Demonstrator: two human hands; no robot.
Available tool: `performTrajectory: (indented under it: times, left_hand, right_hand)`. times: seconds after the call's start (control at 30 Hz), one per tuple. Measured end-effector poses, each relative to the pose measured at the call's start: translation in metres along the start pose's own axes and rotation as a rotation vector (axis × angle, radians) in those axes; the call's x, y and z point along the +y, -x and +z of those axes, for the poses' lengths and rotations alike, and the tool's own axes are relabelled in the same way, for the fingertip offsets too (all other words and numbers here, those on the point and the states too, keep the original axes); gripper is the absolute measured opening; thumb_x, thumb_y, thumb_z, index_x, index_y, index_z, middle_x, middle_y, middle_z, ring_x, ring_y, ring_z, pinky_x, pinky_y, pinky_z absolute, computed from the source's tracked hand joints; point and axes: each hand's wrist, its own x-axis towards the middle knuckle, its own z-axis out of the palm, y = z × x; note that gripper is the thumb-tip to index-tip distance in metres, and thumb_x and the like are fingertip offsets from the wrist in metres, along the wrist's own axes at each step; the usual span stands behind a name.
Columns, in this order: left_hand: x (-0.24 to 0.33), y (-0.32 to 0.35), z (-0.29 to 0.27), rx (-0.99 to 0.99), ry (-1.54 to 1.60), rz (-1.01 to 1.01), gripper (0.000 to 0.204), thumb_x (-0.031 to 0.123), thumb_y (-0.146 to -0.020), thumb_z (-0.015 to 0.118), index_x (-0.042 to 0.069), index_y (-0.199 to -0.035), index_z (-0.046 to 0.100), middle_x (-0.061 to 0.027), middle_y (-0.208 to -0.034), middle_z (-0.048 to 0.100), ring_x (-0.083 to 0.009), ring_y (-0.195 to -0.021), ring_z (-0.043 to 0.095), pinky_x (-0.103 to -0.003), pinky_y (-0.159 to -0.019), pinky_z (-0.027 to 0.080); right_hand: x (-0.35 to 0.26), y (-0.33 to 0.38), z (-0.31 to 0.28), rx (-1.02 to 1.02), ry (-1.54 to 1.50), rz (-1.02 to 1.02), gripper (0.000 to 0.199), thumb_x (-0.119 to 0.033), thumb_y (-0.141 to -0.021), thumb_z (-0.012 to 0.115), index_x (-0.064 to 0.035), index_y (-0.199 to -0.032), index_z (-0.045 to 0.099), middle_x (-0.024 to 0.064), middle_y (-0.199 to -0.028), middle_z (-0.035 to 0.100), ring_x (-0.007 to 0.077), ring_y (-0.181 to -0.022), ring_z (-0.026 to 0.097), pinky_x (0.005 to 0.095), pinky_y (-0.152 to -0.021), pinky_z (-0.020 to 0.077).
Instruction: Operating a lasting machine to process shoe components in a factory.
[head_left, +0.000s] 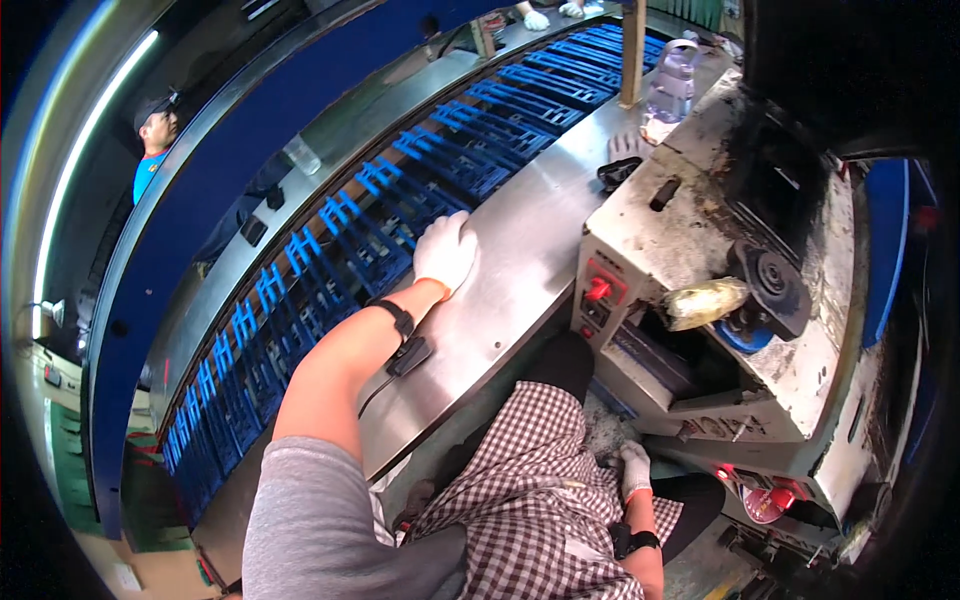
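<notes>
left hand [445, 252] flat, empty, on steel table [520, 250] | right hand [634, 470] loosely curled, empty | blue conveyor [400, 210] beside

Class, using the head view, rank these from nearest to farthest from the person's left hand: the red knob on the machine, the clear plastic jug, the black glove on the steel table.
From the left hand:
1. Red knob, right, on the machine front.
2. Black glove, up the steel table.
3. Clear plastic jug, far end.
</notes>
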Motion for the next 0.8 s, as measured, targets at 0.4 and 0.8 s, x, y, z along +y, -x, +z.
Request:
performTrajectory:
  times: [0.4,0.8]
  left_hand:
    - [0.001,-0.004,0.003,0.024,-0.01,-0.017,0.037,0.025,-0.09,0.048,0.007,-0.119,0.06,-0.0207,-0.11,0.062,-0.0388,-0.105,0.057,-0.047,-0.092,0.046]
    - [0.006,-0.027,0.022,0.067,-0.086,-0.024,0.035,0.026,-0.089,0.047,0.01,-0.116,0.063,-0.0188,-0.11,0.063,-0.0377,-0.104,0.058,-0.047,-0.091,0.047]
  right_hand:
    - [-0.006,0.002,0.001,0.016,-0.001,0.019,0.035,-0.006,-0.088,0.055,0.0032,-0.122,0.055,0.0095,-0.091,0.063,0.0193,-0.073,0.063,0.0319,-0.066,0.0546]
    - [0.003,-0.005,-0.003,0.021,-0.034,-0.029,0.027,-0.005,-0.091,0.053,-0.0009,-0.118,0.057,0.0086,-0.094,0.063,0.021,-0.076,0.064,0.0343,-0.066,0.0566]
